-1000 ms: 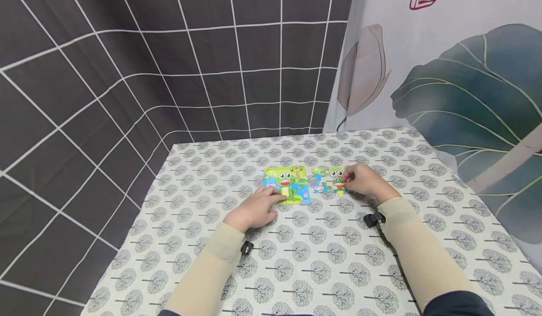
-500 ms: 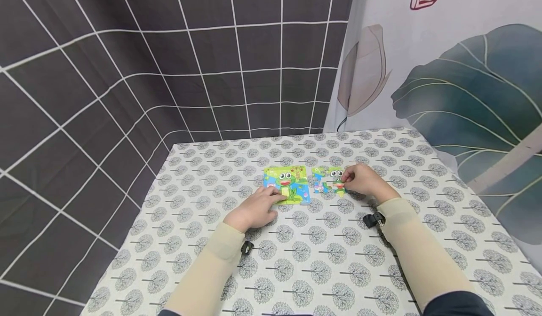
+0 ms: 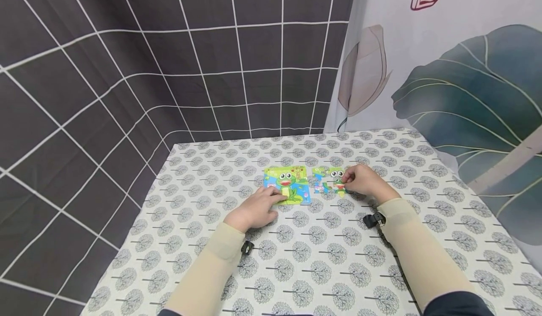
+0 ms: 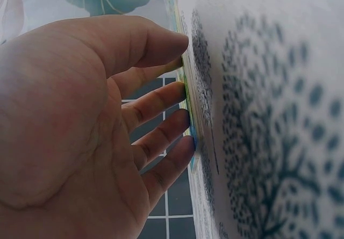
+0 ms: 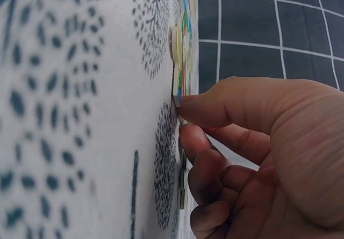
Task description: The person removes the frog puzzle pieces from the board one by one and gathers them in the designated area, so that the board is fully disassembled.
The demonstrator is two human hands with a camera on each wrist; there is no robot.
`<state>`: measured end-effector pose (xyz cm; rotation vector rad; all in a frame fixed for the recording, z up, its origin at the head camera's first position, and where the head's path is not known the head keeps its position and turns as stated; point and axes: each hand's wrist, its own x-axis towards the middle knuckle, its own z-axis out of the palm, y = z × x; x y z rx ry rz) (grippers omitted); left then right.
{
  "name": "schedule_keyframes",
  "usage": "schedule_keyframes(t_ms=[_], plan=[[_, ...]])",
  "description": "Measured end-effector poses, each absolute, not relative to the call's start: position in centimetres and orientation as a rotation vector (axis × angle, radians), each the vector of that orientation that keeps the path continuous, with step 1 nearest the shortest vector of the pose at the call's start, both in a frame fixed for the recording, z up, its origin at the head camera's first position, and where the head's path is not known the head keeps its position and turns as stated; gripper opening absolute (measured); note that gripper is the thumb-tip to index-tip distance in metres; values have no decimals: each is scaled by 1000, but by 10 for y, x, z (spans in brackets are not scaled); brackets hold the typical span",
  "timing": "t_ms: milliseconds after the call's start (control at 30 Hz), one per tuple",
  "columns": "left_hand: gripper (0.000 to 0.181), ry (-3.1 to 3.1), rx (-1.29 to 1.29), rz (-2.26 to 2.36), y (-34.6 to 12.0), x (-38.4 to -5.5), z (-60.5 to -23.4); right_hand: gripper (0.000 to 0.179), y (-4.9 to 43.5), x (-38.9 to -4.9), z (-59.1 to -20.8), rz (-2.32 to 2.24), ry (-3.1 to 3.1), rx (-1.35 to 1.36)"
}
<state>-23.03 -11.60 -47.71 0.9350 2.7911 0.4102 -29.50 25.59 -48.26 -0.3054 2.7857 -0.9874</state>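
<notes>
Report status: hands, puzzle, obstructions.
Left hand touching rectangular green-and-blue frog picture. Right hand at incomplete, flat multicoloured frog jigsaw, grip unclear. No visible obstruction.

Beige sleeves (image 3: 423, 255) meet dark fabric (image 3: 457, 304) higher up, with a small black device (image 3: 372, 220) beside each.

Some curtained space, exact kind unclear: dark grid curtain (image 3: 211, 57), pale leaf-print curtain (image 3: 457, 95), tree-print tablecloth (image 3: 322, 250).

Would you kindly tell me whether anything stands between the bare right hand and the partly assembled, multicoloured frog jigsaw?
Nothing visible does: the bare right hand touches the right edge of the multicoloured frog jigsaw. The bare left hand rests on the rectangular green-and-blue frog picture, to the left.
</notes>
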Motion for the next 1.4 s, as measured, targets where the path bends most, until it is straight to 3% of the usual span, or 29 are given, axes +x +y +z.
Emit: schedule_keyframes(t_ms=[433, 1400], plan=[[57, 2784, 946, 393, -115, -231, -474, 9, 254, -296, -478, -1002, 2812, -320], [48, 2690, 978, 620, -99, -245, -471, 11, 180, -307, -460, -965, 2749, -585]])
